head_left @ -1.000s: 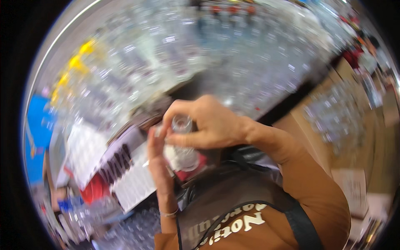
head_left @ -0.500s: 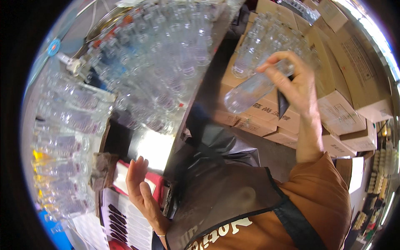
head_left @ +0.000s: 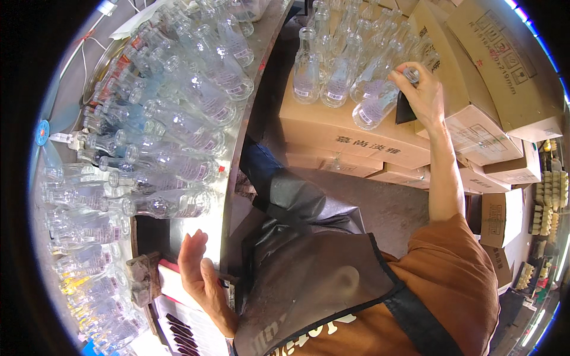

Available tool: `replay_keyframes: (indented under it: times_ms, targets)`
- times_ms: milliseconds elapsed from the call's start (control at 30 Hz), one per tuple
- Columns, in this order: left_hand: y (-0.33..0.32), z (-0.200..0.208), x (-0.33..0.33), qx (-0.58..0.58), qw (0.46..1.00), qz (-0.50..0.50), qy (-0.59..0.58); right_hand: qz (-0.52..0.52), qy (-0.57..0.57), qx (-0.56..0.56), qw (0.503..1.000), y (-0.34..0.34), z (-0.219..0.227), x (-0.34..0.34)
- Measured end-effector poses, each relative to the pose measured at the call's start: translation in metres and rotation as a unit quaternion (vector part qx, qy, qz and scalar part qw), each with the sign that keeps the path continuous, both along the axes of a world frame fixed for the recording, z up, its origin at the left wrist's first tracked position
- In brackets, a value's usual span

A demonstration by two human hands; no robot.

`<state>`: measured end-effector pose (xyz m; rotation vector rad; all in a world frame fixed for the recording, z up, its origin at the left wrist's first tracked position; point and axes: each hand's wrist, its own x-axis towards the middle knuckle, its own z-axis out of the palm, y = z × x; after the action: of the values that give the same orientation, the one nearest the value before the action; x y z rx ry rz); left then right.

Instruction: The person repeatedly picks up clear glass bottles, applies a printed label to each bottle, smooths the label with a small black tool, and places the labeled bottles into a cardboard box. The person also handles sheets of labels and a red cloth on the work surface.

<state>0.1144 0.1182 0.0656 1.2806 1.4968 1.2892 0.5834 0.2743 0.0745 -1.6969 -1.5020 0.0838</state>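
Note:
My right hand [head_left: 423, 92] is closed round the neck of a clear glass bottle [head_left: 375, 107]. That bottle tilts, its base toward the lower left, at the front right of a group of upright clear bottles [head_left: 337, 80] on a cardboard box [head_left: 356, 139]. Whether its base rests on the box, I cannot tell. Lower left, my left hand [head_left: 203, 282] hovers with fingers extended and nothing in it, near the metal table's [head_left: 222, 196] edge. Beyond it, many clear bottles [head_left: 172, 157] fill the tabletop.
Stacked cardboard boxes [head_left: 469, 77] rise close to my right forearm. More bottles, some with yellow on them [head_left: 89, 291], crowd the left. A small blue fan [head_left: 43, 132] stands at the far left. A dark apron [head_left: 314, 267] covers my front.
My right hand has carried the bottle to the group on the box, standing it more upright. The view has shifted. My left hand stays open, much as before.

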Motion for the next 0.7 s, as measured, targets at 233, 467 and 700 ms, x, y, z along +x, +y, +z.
replay_keyframes:
  times_ms: [233, 467, 700]
  targets:
    - [0.005, -0.002, 0.008, -0.006, 1.000, 0.001, 0.010, 0.017, -0.031, -0.023, 0.999, 0.022, -0.005, -0.014]
    - [0.007, -0.003, 0.010, -0.021, 1.000, 0.004, -0.003, 0.029, -0.023, -0.040, 0.999, 0.027, -0.008, -0.024]
    - [0.005, -0.006, 0.010, -0.020, 1.000, -0.009, -0.005, 0.025, -0.056, -0.059, 0.996, 0.022, -0.004, -0.035]
